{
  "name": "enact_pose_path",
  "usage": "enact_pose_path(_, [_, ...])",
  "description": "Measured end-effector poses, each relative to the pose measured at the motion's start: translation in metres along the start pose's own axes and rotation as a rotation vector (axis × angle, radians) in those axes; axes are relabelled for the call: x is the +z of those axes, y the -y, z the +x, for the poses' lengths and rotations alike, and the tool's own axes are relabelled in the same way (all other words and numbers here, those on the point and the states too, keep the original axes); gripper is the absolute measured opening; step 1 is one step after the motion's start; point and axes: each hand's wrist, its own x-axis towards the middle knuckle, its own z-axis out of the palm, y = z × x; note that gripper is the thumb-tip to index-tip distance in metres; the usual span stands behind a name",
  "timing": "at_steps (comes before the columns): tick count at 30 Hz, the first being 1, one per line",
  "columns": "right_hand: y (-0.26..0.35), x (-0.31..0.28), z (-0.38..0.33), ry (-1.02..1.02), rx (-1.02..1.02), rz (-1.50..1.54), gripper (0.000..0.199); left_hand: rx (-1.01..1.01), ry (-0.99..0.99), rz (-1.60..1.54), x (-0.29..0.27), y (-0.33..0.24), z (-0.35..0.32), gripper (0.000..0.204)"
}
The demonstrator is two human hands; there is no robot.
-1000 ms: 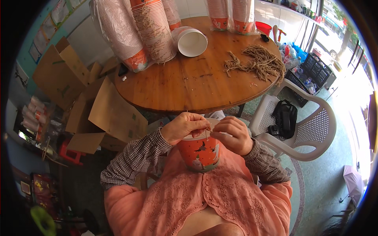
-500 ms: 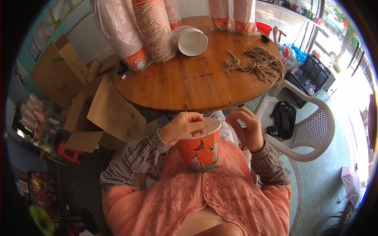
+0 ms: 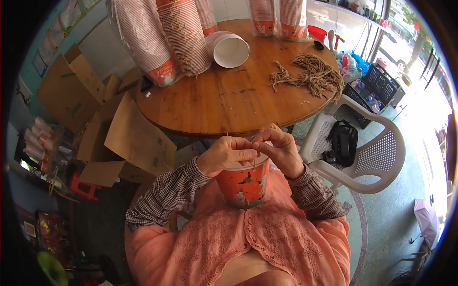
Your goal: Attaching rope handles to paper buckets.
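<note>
An orange paper bucket (image 3: 242,187) with dark printed figures and a white rim rests upright against my lap. My left hand (image 3: 228,156) is pinched at the rim. Close against its fingertips, my right hand (image 3: 280,148) is pinched too, over the bucket's mouth. Between the fingers runs a thin twine cord (image 3: 254,165), with a short end hanging down the outer wall; the rest is mostly hidden by fingers. A loose pile of brown twine (image 3: 317,76) lies on the right side of the round wooden table (image 3: 224,107).
Tall stacks of nested buckets (image 3: 183,40), some bagged in plastic, stand at the table's back left. A white-mouthed bucket (image 3: 231,51) lies tipped beside them. Open cardboard boxes (image 3: 136,138) are at left. A plastic chair (image 3: 379,152) holding a black bag (image 3: 343,143) stands at right.
My right hand has moved left from beyond the rim to meet my left fingertips. The strand that stretched between the hands is now mostly hidden in the fingers.
</note>
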Motion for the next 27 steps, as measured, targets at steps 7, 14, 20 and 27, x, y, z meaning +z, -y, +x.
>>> enact_pose_path(7, [0.014, 0.006, -0.011, -0.063, 0.234, 0.351, 0.015, -0.005, -0.097, -0.065, 0.0, -0.001, -0.002, 0.021])
enact_pose_path(14, [0.0, 0.008, -0.026, -0.082, 0.106, 0.071, 0.01, 0.103, -0.134, 0.113, 0.007, -0.002, -0.006, 0.019])
enact_pose_path(20, [0.02, 0.015, -0.024, -0.188, -0.217, -0.435, 0.015, 0.113, -0.185, 0.138, 0.011, -0.001, -0.006, 0.017])
enact_pose_path(27, [0.024, 0.015, -0.024, -0.169, -0.37, -0.621, 0.016, 0.12, -0.212, 0.164, 0.012, -0.001, -0.006, 0.014])
